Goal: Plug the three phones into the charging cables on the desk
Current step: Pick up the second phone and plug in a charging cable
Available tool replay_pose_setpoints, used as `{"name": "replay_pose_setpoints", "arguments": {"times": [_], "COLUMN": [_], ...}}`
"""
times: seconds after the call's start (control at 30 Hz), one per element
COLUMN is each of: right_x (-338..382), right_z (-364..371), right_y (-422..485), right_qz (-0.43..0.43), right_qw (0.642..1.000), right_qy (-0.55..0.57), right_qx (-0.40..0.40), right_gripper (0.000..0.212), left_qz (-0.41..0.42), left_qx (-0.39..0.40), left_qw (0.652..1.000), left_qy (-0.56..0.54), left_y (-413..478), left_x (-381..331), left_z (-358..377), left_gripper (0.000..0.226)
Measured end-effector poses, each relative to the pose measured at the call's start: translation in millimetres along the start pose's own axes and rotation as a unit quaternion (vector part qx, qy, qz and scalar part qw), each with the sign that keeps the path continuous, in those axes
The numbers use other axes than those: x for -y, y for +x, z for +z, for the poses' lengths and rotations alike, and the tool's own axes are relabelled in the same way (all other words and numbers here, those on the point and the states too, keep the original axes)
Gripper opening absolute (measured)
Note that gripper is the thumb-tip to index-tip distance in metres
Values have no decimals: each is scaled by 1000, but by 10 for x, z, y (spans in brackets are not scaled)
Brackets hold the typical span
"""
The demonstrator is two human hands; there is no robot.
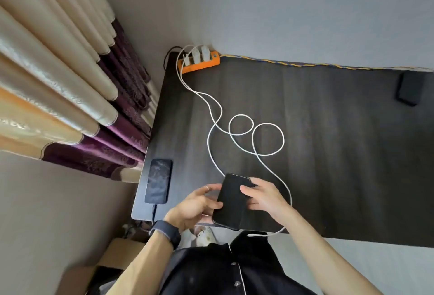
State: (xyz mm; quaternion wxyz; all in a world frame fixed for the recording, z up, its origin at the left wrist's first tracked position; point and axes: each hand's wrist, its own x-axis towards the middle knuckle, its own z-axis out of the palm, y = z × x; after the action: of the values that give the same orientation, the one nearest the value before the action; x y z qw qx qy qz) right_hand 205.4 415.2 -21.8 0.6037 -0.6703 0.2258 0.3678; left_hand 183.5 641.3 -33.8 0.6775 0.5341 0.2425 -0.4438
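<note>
The worktop point(328, 153) looks like dark, matt wood grain, and the two white cables point(267, 153) on it look smooth and rubbery. The phone point(231, 203) between the hands is matt black, while the phone point(157, 180) lying at the left edge has a glossy, reflective glass face. The power strip point(199, 63) is bright orange plastic, and the curtain point(58, 83) is satiny cloth with a sheen.
</note>
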Motion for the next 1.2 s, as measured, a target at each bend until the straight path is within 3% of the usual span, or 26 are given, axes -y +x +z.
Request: {"name": "replay_pose_setpoints", "arguments": {"times": [0.1, 0.17, 0.23, 0.53, 0.7, 0.77, 0.8, 0.83, 0.93, 1.0, 1.1, 1.2], "right_x": [-163, -375, -597, -987, -1044, -1026, -988, -969, -806, -627, -423, -284], "right_z": [308, 429, 583, 915, 1140, 1190, 1209, 1212, 1129, 1006, 711, 425], "right_y": [196, 280, 276, 245, 311, 292, 241, 190, -49, -271, -613, -898], "right_qz": [-14, -40, -73, -223, -217, -209, -202, -208, -185, -176, -192, -195], "right_qw": [978, 902, 829, 704, 672, 672, 689, 719, 857, 909, 951, 970], "right_qy": [-205, -427, -551, -672, -703, -705, -692, -659, -473, -359, -200, -29], "right_qx": [-43, -58, -55, -56, -85, -88, -73, -73, -85, -115, -137, -140], "right_gripper": [27, 36, 41, 47, 42, 32, 24, 17, 17, 14, 22, 30], "left_qz": [11, 21, 35, 62, 55, 55, 54, 52, 57, 75, 89, 99], "left_qx": [-46, -82, -108, -129, -106, -107, -111, -116, -128, -125, -121, -100], "left_qw": [995, 985, 972, 941, 931, 929, 927, 925, 912, 905, 907, 914], "left_qy": [-89, -154, -206, -306, -344, -349, -353, -358, -386, -399, -394, -380], "left_y": [-219, -323, -456, -571, -668, -726, -742, -758, -793, -806, -815, -821], "left_x": [168, 254, 323, 452, 563, 585, 605, 638, 709, 703, 598, 443], "left_z": [-375, -556, -721, -877, -842, -853, -862, -864, -796, -715, -476, -131], "left_gripper": [49, 43, 38, 39, 37, 36, 37, 39, 40, 39, 29, 30]}}
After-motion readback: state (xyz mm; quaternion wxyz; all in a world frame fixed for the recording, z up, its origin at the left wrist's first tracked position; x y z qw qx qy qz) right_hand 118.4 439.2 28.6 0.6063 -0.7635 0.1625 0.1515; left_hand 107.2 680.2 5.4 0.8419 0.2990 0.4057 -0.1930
